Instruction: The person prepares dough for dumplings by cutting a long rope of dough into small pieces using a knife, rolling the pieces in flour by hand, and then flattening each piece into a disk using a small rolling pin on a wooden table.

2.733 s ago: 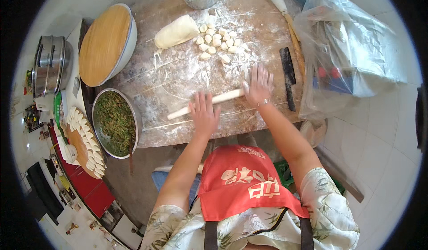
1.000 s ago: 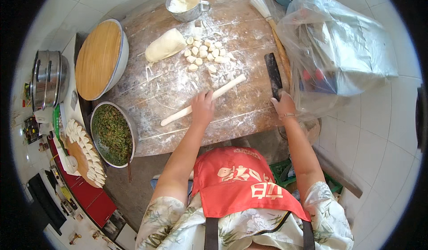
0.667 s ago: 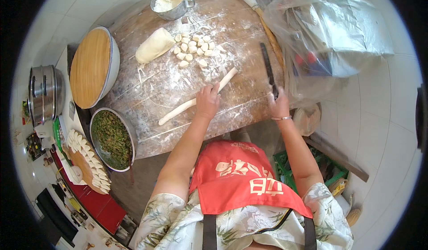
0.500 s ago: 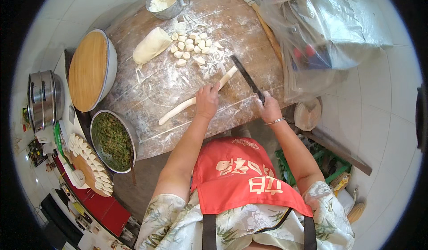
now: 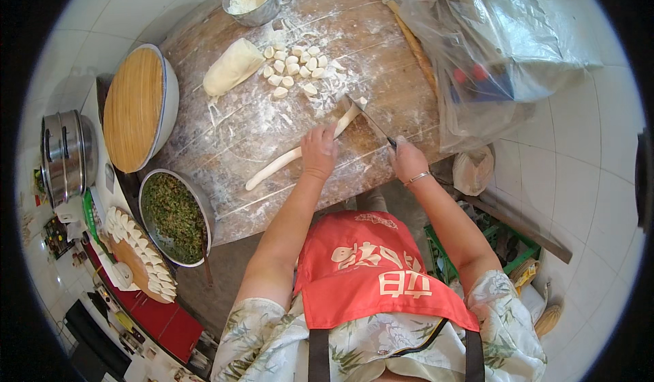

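A long rope of dough (image 5: 274, 167) lies slantwise on the floured wooden board (image 5: 381, 62). My left hand (image 5: 318, 149) is closed over its middle, fingers pressed on the dough. My right hand (image 5: 409, 158) grips the handle of a knife (image 5: 368, 118), whose blade stands across the rope's far right end. A small cut piece (image 5: 362, 100) sits just beyond the blade. Farther off lies a heap of several cut dough pieces (image 5: 292, 62), and beside it rests a thick dough log (image 5: 234, 67).
A glass cup of flour (image 5: 253, 7) stands at the back. To the left are a bowl of green filling (image 5: 174, 215), a basin with a wooden lid (image 5: 133, 109) and a round board of dumplings (image 5: 139, 263). A brush (image 5: 409, 38) and a plastic-covered box (image 5: 504, 48) occupy the right.
The knife has come down across the rope's end, and a small piece now shows beyond the blade. My left hand keeps its place on the dough.
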The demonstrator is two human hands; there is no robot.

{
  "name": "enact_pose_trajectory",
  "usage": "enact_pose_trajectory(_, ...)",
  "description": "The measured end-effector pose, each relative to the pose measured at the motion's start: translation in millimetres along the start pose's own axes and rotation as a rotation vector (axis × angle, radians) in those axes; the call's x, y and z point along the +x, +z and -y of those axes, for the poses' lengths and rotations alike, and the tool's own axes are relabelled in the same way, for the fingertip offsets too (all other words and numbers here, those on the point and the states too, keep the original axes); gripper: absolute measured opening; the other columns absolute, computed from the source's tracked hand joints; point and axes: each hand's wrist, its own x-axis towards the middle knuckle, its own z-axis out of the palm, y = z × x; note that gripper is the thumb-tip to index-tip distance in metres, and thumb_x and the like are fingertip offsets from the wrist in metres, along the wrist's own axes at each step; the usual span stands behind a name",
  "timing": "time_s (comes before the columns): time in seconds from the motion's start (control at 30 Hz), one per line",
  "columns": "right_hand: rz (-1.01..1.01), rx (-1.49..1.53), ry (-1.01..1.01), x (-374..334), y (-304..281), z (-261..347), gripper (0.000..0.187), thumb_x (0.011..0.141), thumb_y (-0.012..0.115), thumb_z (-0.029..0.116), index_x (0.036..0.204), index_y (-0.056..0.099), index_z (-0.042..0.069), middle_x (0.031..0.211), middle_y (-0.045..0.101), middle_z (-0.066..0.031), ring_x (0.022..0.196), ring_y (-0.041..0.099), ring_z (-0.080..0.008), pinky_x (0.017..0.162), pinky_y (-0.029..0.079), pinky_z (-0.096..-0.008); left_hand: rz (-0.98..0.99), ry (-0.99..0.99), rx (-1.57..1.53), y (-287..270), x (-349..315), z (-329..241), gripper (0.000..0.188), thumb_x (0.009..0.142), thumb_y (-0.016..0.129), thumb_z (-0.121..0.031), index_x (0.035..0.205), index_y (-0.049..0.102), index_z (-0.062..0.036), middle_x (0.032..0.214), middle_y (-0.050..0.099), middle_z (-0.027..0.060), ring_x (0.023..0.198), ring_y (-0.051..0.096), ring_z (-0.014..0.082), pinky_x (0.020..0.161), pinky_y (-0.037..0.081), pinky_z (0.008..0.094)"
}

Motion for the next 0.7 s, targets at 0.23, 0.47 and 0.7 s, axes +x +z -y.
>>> enact_pose_trajectory(0.23,0.0,0.045,-0.051,21,11,6,0.024,0.089,0.055,0.022,0.093,0.055,-0.002,0.081,0.063,-0.0271,0.077,0.062,-0.0442,0.069,0.05,-0.0514,-0.003,-0.211,-0.121,-1,6,20,0.032,0.075,0.07,-0.02,0.104,0.065,-0.0091,0.096,0.06,0.0106,0.092,0.056,0.0312,0.084,0.044,0.0421)
enact_pose_trajectory(0.47,-0.053,0.079,-0.145,-4,-2,10,0.029,0.088,0.059,0.027,0.095,0.055,0.0,0.08,0.062,-0.0267,0.077,0.062,-0.0438,0.068,0.05,-0.0509,-0.038,-0.198,-0.112,-1,11,29,0.025,0.076,0.07,-0.022,0.095,0.069,-0.0067,0.092,0.061,0.0113,0.089,0.057,0.0325,0.082,0.047,0.043)
enact_pose_trajectory(0.7,0.055,-0.05,-0.011,6,6,23,0.026,0.089,0.057,0.025,0.096,0.054,0.0,0.082,0.064,-0.0263,0.079,0.063,-0.043,0.069,0.05,-0.0511,-0.02,-0.136,-0.101,-3,7,27,0.031,0.074,0.07,-0.019,0.103,0.069,-0.0083,0.094,0.06,0.0128,0.09,0.057,0.0329,0.081,0.047,0.0424)
